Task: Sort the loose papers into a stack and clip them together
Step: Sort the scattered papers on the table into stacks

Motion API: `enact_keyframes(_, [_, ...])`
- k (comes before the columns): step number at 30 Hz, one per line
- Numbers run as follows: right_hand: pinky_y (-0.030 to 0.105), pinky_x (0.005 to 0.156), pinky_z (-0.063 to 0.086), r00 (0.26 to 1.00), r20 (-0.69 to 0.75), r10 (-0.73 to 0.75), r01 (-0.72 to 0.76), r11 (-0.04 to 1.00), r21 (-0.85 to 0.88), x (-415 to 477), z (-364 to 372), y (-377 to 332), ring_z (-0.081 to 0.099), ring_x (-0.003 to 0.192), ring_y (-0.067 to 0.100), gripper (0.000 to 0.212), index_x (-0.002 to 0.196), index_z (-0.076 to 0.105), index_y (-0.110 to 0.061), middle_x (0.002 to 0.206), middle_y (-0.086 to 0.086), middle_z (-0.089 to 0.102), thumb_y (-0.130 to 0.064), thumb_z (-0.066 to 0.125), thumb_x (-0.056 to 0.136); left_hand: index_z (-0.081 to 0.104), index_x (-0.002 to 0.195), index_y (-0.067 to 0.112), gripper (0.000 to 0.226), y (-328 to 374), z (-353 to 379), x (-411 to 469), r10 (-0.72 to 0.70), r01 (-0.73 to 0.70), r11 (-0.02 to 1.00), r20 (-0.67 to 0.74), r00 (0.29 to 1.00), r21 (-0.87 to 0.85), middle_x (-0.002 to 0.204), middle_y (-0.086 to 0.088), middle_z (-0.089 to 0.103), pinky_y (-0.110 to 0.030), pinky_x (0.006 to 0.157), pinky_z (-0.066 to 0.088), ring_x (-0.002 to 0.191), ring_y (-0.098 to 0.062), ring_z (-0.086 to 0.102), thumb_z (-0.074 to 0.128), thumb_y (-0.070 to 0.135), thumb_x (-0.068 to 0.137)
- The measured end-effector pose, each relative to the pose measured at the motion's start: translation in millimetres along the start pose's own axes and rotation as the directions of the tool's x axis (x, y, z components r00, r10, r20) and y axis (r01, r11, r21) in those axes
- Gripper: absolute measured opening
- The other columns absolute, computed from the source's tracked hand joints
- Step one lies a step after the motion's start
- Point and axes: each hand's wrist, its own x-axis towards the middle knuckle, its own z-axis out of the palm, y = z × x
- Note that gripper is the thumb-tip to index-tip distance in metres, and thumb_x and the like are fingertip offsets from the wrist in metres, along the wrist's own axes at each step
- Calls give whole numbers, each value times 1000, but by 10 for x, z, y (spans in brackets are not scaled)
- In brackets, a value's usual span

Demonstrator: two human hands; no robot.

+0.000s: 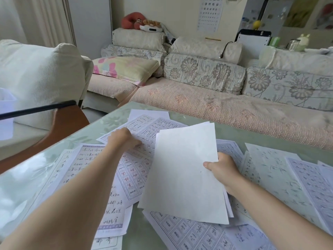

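- Your right hand [223,170] pinches a stack of papers [183,170] at its right edge, thumb on top and the other fingers hidden beneath; its blank top sheet faces you, tilted up off the tabletop [27,177]
- Your left hand [122,139] rests on a printed grid sheet [149,129] farther out; its fingers are tucked from view, so you cannot tell whether they pinch it
- Loose papers [198,235] lie scattered and overlapping across the tabletop around both hands
- A sofa [216,105] stands beyond
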Motion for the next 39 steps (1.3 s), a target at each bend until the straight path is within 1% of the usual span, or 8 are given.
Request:
enact_keyframes(7, [38, 80, 57, 997, 31, 73, -78, 974, 212, -10, -35, 16, 71, 89, 25, 18, 96, 70, -12, 96, 5, 75, 1, 65, 85, 64, 103, 9, 20, 94, -110, -318, 27, -7, 902, 39, 999, -432, 86, -8, 65, -28, 59, 52, 76, -24, 63, 58, 11, 84])
enact_keyframes(12, [50, 89, 55, 987, 78, 142, -161, 892, 422, -120, -54, -53, 70, 97, 33, 25, 111, 65, -2, 106, 15, 73, 4, 63, 87, 58, 119, 12, 29, -13, -369, -922, 194, 143, 476, 262, 945, -868, 105, -12, 67, -33, 65, 60, 87, -23, 67, 56, -2, 94])
enact_keyframes(17, [51, 89, 54, 961, 176, 214, -277, 783, 558, -307, 32, -204, 68, 94, 35, 23, 114, 64, 2, 107, 22, 70, 3, 55, 93, 46, 139, 15, 53, -292, -381, -1357, 277, 277, 173, 317, 907, -945, 101, -7, 71, -29, 60, 57, 80, -20, 70, 51, -9, 92])
enact_keyframes(19, [54, 94, 51, 954, 184, 235, -298, 797, 526, -386, 101, -224, 66, 99, 36, 24, 115, 62, 3, 114, 23, 68, -1, 58, 92, 42, 141, 23, 63, -386, -340, -1504, 231, 328, 204, 371, 899, -922, 100, -5, 68, -30, 61, 56, 86, -24, 67, 47, -13, 90])
enact_keyframes(24, [54, 96, 51, 956, 144, 255, -291, 885, 363, -504, 259, -209, 65, 104, 34, 24, 105, 60, -4, 114, 18, 67, -8, 68, 83, 58, 87, 10, 14, -597, -307, -1772, 191, 390, 438, 507, 840, -810, 75, -12, 56, -28, 55, 44, 60, -24, 52, 45, 13, 87])
enact_keyframes(27, [54, 92, 54, 967, 93, 237, -254, 928, 274, -605, 303, -267, 66, 101, 35, 15, 93, 59, -9, 110, 19, 67, -7, 68, 82, 70, 90, 2, 39, -645, -318, -1741, 163, 311, 562, 471, 867, -766, 79, -12, 72, -31, 56, 54, 65, -29, 67, 56, 39, 92])
enact_keyframes(36, [31, 77, 55, 985, 129, 117, -137, 978, 160, -697, 484, -269, 68, 88, 25, 10, 90, 65, -11, 103, 12, 72, -4, 68, 83, 55, 113, 24, 46, -738, -386, -1643, 94, 80, 788, 248, 964, -610, 99, -6, 69, -38, 73, 56, 88, -28, 66, 52, -8, 81])
enact_keyframes(39, [32, 82, 51, 984, 165, 74, -96, 987, 127, -738, 508, -309, 65, 96, 23, 54, 121, 60, -12, 120, 6, 67, -29, 76, 71, 59, 103, 23, 44, -935, -498, -1637, 80, 42, 728, 146, 986, -684, 95, -7, 71, -45, 78, 54, 84, -31, 66, 49, -13, 81])
